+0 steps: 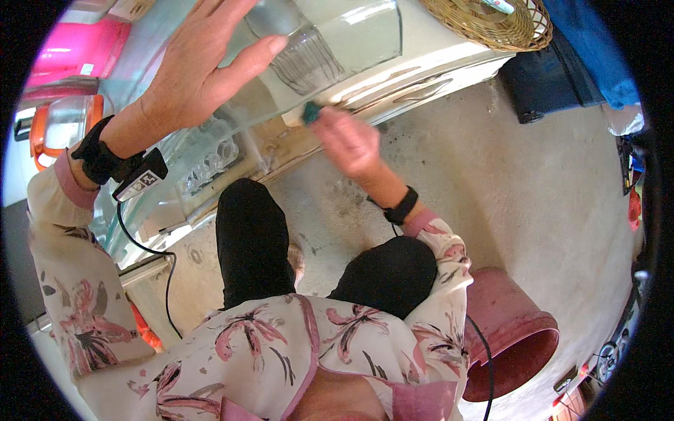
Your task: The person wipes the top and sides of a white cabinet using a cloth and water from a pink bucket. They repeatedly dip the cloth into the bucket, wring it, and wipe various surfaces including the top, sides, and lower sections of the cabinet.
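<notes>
My left hand [205, 68] is spread over a clear glass tabletop [368, 42], thumb out and fingers partly cut off by the top of the view. It holds nothing; whether the palm presses on the glass I cannot tell. Below the glass edge, my right hand [352, 138], slightly blurred, pinches a dark green scouring pad [311, 112]. The pad is at the pale side of a low table or cabinet [437, 84], which has a curved carved line. Under the glass, clear ring-like shapes [216, 160] show on the lower part.
A wicker basket [489, 26] stands at the upper right, above a black bin [553, 79]. A reddish plastic bucket [511, 326] lies tipped on the concrete floor [474, 158]. An orange-framed clear container [66, 129] and a pink object [79, 52] are at left. Black cables [169, 284] trail from the wrists.
</notes>
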A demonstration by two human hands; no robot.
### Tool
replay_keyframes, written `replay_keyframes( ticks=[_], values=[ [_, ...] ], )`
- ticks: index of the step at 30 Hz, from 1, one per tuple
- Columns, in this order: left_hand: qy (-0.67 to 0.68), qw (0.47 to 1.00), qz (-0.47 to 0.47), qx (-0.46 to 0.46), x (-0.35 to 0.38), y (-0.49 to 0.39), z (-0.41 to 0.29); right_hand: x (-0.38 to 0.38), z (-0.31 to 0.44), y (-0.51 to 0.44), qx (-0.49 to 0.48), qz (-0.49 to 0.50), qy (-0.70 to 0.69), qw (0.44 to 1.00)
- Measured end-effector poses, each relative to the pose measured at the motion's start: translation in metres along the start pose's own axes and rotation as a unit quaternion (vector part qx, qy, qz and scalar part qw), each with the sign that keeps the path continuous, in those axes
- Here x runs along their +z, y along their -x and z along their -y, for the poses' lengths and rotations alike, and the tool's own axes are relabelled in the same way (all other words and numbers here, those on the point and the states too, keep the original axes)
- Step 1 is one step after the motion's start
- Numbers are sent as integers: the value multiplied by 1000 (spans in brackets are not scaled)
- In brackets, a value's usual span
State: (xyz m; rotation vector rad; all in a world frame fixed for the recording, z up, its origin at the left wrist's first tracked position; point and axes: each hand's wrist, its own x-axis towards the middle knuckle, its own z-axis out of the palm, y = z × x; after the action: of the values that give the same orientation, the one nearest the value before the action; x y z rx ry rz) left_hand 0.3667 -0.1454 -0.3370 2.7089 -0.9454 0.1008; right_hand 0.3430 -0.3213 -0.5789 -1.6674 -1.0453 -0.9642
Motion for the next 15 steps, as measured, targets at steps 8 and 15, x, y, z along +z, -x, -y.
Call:
replay_keyframes(
  ticks=[8, 15],
  values=[
    [-30, 1000, 3, 3, -2, -2, -7, 3, 9, 5, 145, -67, 19, 987],
    [-65, 998, 12, -8, -1, -1, -3, 13, 8, 11, 55, -40, 36, 997]
  ],
)
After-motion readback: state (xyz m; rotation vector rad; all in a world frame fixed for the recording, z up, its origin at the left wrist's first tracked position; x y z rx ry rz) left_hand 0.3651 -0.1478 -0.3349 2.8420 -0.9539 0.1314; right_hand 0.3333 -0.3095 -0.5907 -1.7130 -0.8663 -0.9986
